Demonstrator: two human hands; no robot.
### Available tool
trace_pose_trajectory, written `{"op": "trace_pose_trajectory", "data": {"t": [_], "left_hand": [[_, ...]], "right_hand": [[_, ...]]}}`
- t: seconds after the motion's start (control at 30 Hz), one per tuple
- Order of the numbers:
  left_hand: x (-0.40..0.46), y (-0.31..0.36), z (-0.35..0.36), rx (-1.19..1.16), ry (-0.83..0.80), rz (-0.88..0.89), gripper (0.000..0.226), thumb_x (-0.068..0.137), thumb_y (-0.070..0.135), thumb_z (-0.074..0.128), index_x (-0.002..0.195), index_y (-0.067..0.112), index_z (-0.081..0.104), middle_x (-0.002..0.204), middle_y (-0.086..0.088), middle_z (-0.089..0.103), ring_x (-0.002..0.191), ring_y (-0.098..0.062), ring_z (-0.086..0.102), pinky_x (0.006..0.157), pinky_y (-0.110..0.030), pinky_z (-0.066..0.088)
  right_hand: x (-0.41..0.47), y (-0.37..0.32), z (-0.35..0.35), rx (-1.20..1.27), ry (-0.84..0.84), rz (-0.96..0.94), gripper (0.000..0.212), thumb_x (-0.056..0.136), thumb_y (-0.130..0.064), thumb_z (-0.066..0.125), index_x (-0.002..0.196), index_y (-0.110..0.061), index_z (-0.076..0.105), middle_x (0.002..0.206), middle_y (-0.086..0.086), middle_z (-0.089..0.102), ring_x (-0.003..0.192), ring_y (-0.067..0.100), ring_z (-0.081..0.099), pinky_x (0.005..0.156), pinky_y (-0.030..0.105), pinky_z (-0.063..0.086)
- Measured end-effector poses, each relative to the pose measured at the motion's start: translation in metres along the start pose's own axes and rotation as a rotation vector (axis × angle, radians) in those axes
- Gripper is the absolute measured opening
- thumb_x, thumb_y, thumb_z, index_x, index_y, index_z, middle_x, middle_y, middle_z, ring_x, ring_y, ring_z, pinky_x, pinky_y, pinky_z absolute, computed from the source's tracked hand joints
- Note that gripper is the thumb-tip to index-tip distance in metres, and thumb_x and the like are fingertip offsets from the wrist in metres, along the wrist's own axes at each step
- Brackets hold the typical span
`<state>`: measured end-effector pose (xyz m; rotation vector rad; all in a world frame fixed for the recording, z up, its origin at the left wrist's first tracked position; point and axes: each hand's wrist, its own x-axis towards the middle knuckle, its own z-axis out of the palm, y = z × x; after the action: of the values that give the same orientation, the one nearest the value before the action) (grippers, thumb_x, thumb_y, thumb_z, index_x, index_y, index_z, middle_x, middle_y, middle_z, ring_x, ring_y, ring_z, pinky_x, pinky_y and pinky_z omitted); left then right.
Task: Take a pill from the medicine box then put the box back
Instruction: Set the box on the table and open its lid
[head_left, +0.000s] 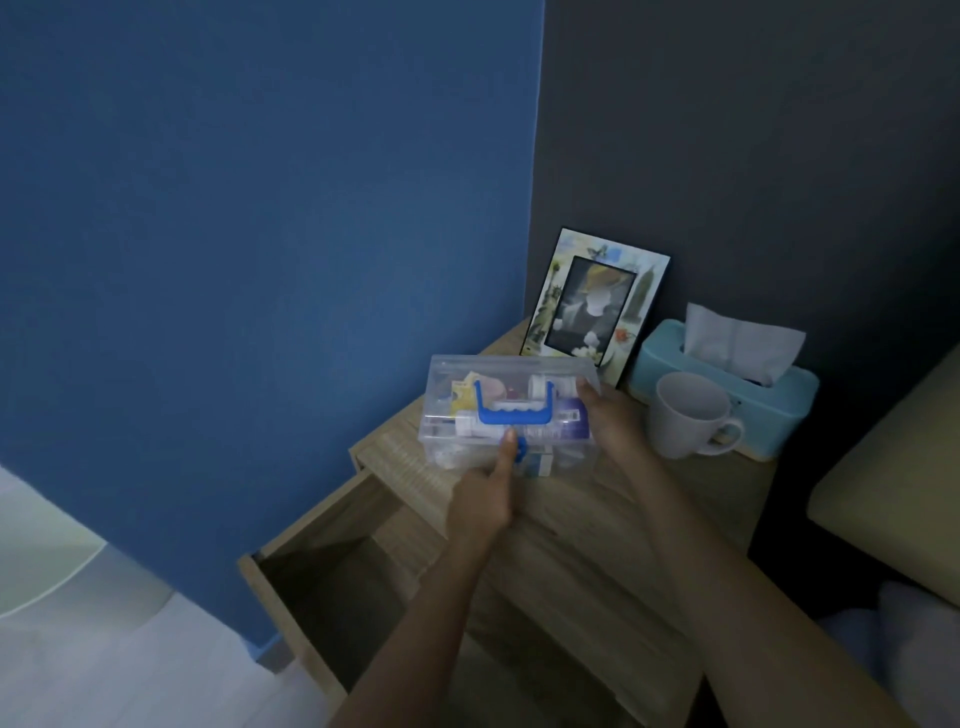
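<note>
A clear plastic medicine box (457, 431) with a blue handle and a blue front latch rests on the wooden nightstand (675, 499). Its lid is down, and tubes and packets show through the plastic. My left hand (485, 496) is at the box's front, thumb pressed on the blue latch. My right hand (610, 421) grips the right end of the box, fingers over the lid's edge. No loose pill is visible.
The nightstand's drawer (332, 571) stands pulled out below the box, dark inside. A white mug (685, 415), a teal tissue box (779, 410) and a picture frame (592, 301) stand behind the box. A blue wall is left, a bed edge right.
</note>
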<state>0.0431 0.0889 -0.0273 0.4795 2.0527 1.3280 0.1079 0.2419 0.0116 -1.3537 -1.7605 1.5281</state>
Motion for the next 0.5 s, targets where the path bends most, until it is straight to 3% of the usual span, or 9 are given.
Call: {"op": "trace_pose_trajectory", "data": {"t": [0.1,0.2,0.3,0.4,0.5], "left_hand": [[0.0074,0.0092,0.0075,-0.202,-0.045,-0.053,0.063,0.088,0.068,0.034,0.078,0.017,0.070,0.089,-0.012,0.074,0.086,-0.027,0.069,0.091,-0.044,0.054],[0.0077,0.0074,0.0089,-0.124,0.023,-0.029,0.065,0.086,0.072,0.032,0.071,0.021,0.069,0.083,-0.006,0.074,0.084,-0.023,0.069,0.088,-0.042,0.053],[0.0064,0.0054,0.0099,-0.080,0.112,-0.032,0.069,0.082,0.075,0.034,0.061,0.019,0.068,0.071,-0.003,0.072,0.074,-0.020,0.068,0.080,-0.037,0.053],[0.0061,0.0048,0.0124,-0.169,0.103,-0.044,0.067,0.085,0.069,0.040,0.069,0.012,0.072,0.074,-0.009,0.074,0.078,-0.026,0.070,0.083,-0.041,0.055],[0.0058,0.0008,0.0130,-0.211,0.100,-0.016,0.068,0.087,0.066,0.041,0.069,0.008,0.071,0.070,-0.009,0.072,0.074,-0.025,0.069,0.081,-0.039,0.055]], "right_hand": [[0.0007,0.0013,-0.0006,-0.005,-0.009,-0.015,0.046,0.100,-0.038,0.041,0.130,-0.006,0.056,0.124,0.017,0.064,0.102,0.027,0.064,0.072,0.028,0.048],[0.0012,0.0018,0.0004,-0.004,0.000,-0.027,0.044,0.101,-0.037,0.041,0.126,-0.006,0.059,0.119,0.016,0.066,0.086,0.020,0.060,0.056,0.022,0.042],[0.0033,0.0030,0.0015,-0.008,0.012,-0.031,0.044,0.100,-0.038,0.041,0.126,-0.008,0.059,0.120,0.015,0.066,0.082,0.018,0.059,0.057,0.022,0.041],[0.0028,0.0028,0.0016,-0.003,0.018,-0.009,0.045,0.100,-0.039,0.041,0.129,-0.009,0.057,0.120,0.013,0.065,0.075,0.014,0.059,0.055,0.022,0.041],[0.0029,0.0030,0.0013,-0.009,0.017,-0.007,0.047,0.100,-0.040,0.040,0.132,-0.010,0.055,0.126,0.013,0.063,0.087,0.020,0.063,0.069,0.026,0.044]]}}
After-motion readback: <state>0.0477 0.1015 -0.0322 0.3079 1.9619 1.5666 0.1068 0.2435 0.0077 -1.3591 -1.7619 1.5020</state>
